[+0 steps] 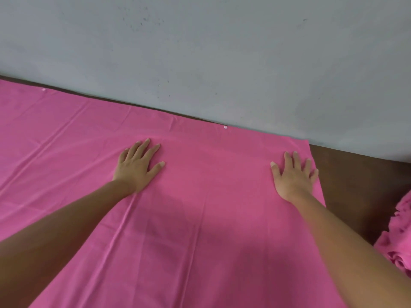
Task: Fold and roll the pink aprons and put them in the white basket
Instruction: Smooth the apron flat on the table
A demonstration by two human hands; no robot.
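I've got my left hand (139,162) and right hand (294,174) flat, fingers spread, on the pink apron (200,218) lying across the brown table (347,185), thin limp cloth, probably slippery, best pinched at its far right corner.

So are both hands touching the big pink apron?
Touching. The head view shows the left hand and the right hand lying flat, fingers spread, pressing on the pink apron, with no gap visible under either palm.
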